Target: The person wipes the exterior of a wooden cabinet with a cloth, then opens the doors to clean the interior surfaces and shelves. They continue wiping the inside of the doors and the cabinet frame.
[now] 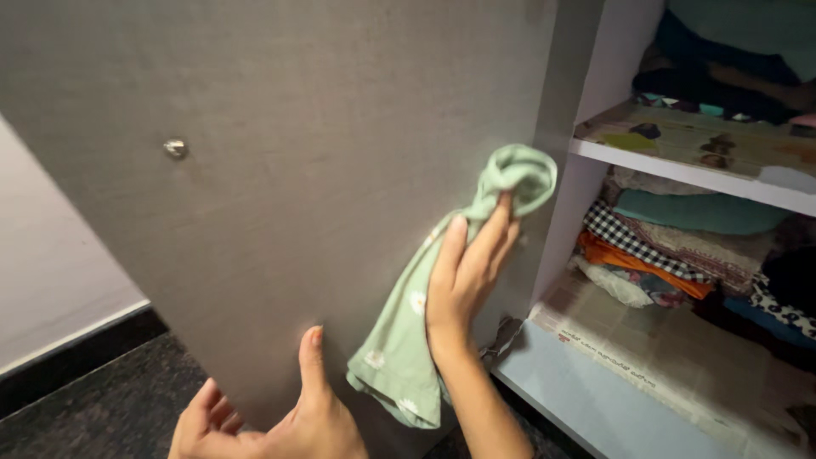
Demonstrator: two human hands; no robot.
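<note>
While the head view looked down at an open wardrobe, the right hand (466,285) pressed a pale green cloth (442,289) against the inner face of the grey door (297,170). Its fingers (484,242) were closed around the upper part of the cloth, with a bunched knot of fabric sticking out above the fingertips and the rest hanging loose toward the door's lower edge. The left hand (272,416) sat low at the bottom edge of the door, thumb up against the panel and fingers spread wide, holding nothing that could be seen; it seemed to steady the door.

Judging from this, the main risk was the door swinging. It hung free on its hinges, and a firm push from the cloth could have driven it away if the left hand's light brace slipped. The loose tail of the cloth, dangling near the lower corner, could have caught there or dragged onto the dark floor (93,399). The grip also looked shallow, more a pinch than a full wrap, so the cloth might have slid out under a hard stroke.

Beside the door, the shelves (680,174) held folded clothes (680,238) in stacks on patterned paper lining (646,331). A wide sweep past the door's edge could have brushed those stacks. A small metal knob (175,149) sat high on the door, well apart from both hands.
</note>
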